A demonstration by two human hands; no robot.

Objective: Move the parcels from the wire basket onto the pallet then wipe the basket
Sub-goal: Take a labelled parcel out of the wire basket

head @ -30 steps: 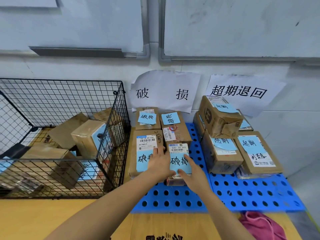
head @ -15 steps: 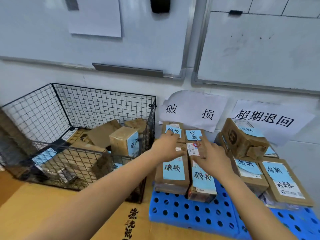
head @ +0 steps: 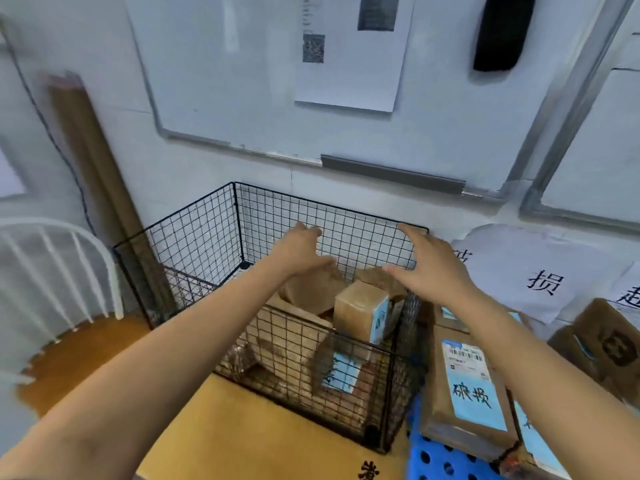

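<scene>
The black wire basket (head: 194,244) stands on a cardboard sheet and holds several brown parcels. A boxy parcel with a blue note (head: 360,313) sits upright near its right wall. My left hand (head: 299,249) and my right hand (head: 427,268) hover above the basket, fingers spread and holding nothing. To the right, the blue pallet (head: 436,459) carries parcels; the nearest one (head: 467,386) has a blue handwritten label.
A white-railed chair back (head: 52,268) and a wooden seat (head: 86,355) stand at the left. A brown post (head: 100,174) leans against the wall behind the basket. More parcels (head: 606,344) and paper signs (head: 543,271) fill the right side.
Both hands left the labelled parcels on the pallet and swung left to above the basket. The view turned left with them.
</scene>
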